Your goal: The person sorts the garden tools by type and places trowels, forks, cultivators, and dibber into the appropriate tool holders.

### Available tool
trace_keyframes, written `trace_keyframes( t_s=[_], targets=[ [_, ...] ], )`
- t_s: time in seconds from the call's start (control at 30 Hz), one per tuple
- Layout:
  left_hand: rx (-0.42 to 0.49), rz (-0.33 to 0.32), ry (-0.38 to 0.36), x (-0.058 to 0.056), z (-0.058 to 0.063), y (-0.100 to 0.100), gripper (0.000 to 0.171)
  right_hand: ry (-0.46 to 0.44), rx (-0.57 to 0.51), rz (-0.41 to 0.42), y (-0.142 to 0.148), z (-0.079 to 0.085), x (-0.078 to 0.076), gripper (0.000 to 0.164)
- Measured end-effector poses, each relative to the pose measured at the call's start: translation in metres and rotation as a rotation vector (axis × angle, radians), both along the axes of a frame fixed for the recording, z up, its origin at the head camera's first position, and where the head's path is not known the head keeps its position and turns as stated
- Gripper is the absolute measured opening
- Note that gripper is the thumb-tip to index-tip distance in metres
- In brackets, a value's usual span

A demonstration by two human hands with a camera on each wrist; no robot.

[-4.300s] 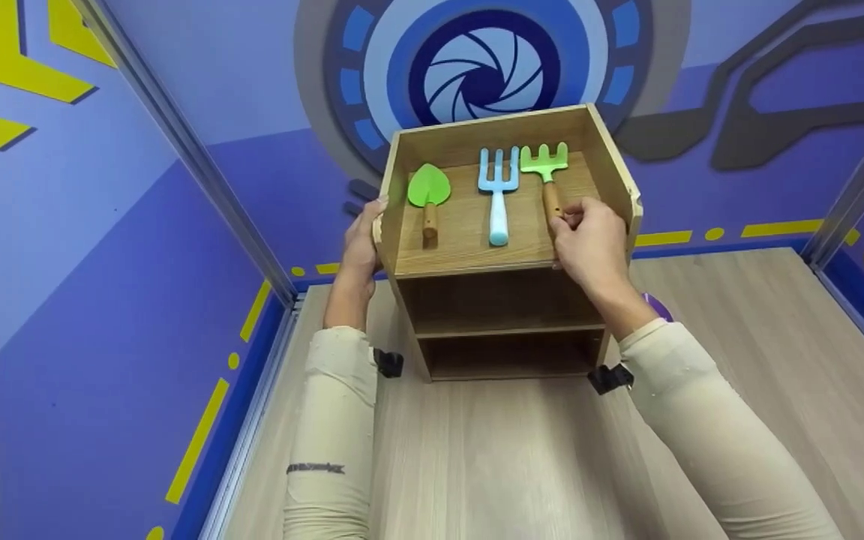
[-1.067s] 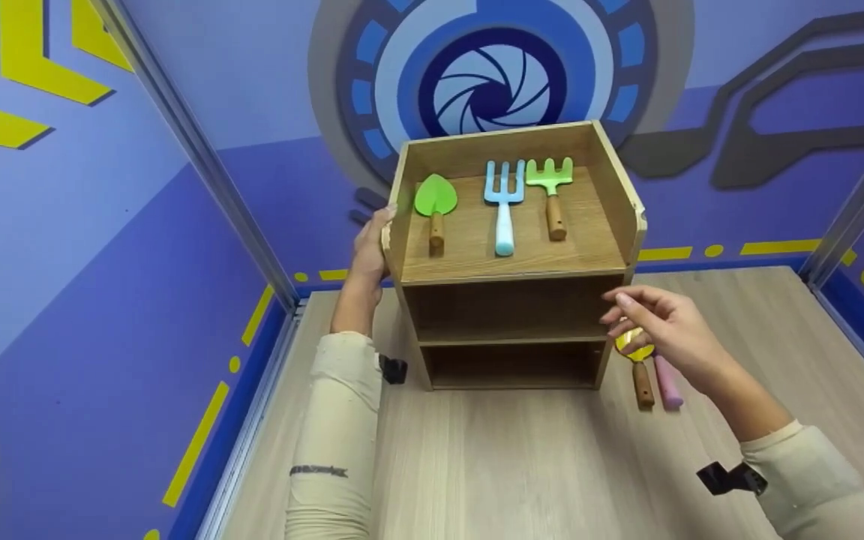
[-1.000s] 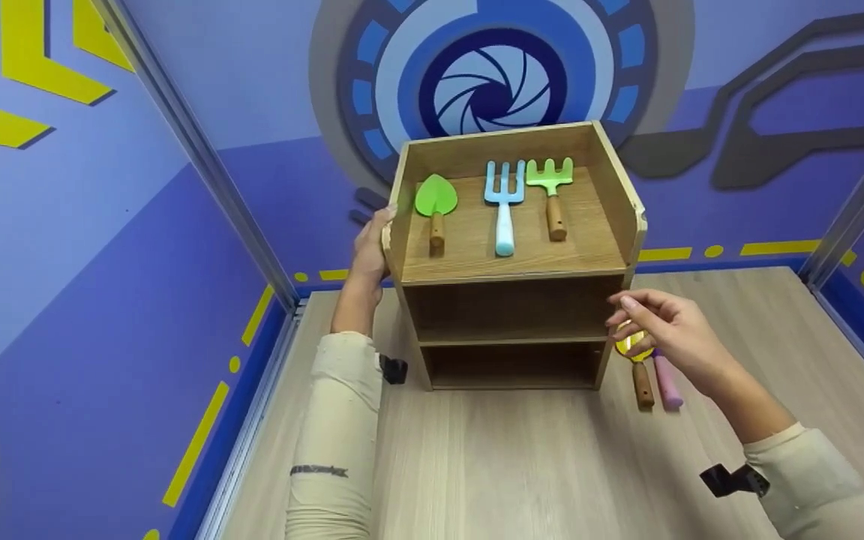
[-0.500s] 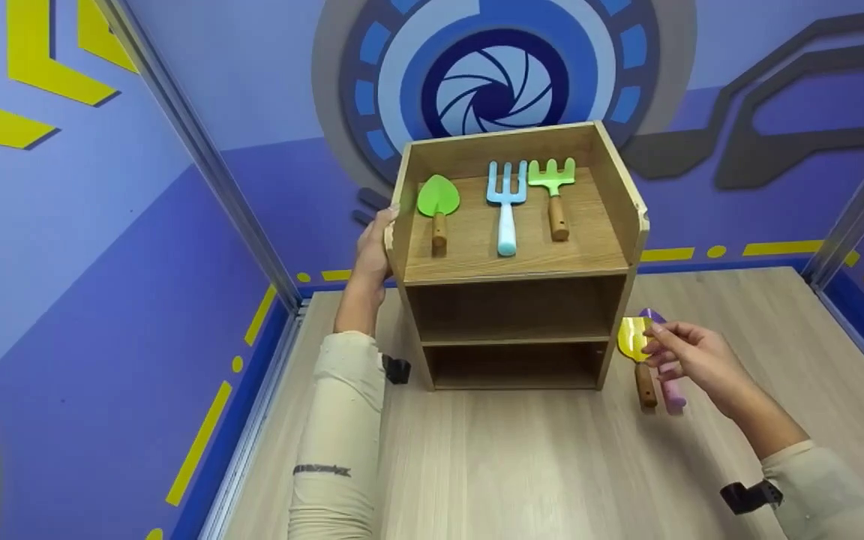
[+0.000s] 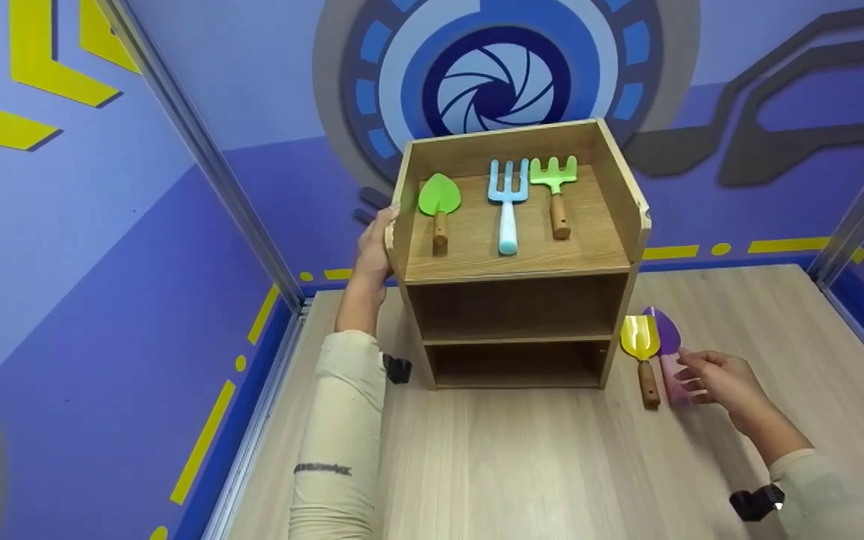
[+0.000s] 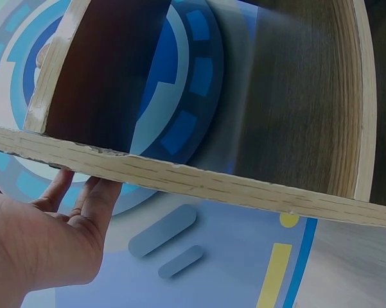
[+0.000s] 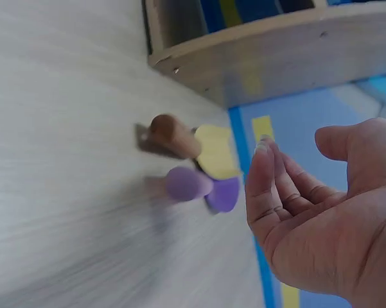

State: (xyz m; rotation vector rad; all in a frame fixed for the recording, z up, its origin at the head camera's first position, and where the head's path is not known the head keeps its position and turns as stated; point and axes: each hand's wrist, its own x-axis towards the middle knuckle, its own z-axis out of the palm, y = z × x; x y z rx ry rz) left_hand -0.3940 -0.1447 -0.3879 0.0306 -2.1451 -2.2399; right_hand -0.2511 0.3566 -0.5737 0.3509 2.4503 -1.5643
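A small wooden shelf unit [image 5: 518, 271] stands at the centre. My left hand [image 5: 373, 251] rests against the outside of its left side panel; in the left wrist view its fingertips are partly hidden behind the panel [image 6: 199, 183]. On the top board lie a green trowel [image 5: 439, 196], a light blue fork [image 5: 508, 202] and a green rake [image 5: 556, 187], the trowel and rake with wooden handles. My right hand [image 5: 728, 386] hovers by the pink handle of a purple trowel [image 5: 664, 330], thumb and fingers apart, holding nothing. Beside it lies a yellow shovel [image 5: 640, 337] with a wooden handle.
Two lower compartments [image 5: 518, 307] of the shelf face me. The pale wood-look table [image 5: 522, 465] spreads in front. A blue and purple patterned wall [image 5: 267, 187] stands behind and at the left, with a metal post [image 5: 207, 161] at the left corner.
My right hand has let go of the green rake on the top board, drawn back and moved down right to the purple trowel's handle. My left hand stays at the shelf's side.
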Motion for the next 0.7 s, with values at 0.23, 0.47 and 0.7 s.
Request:
trace_keyframes(
  t_s=[0.23,0.47,0.7],
  targets=[
    [-0.009,0.021,0.002,0.001,-0.001,-0.004,0.065,-0.068,-0.032,-0.046,0.01,-0.02,-0.005,0.072],
    [-0.013,0.024,-0.003,0.0,0.0,-0.006,0.065,-0.13,-0.018,-0.102,0.006,-0.035,-0.012,0.063],
    [-0.01,0.022,-0.003,0.0,0.001,-0.002,0.065,-0.218,0.016,-0.09,0.008,-0.043,-0.016,0.066]
  ],
)
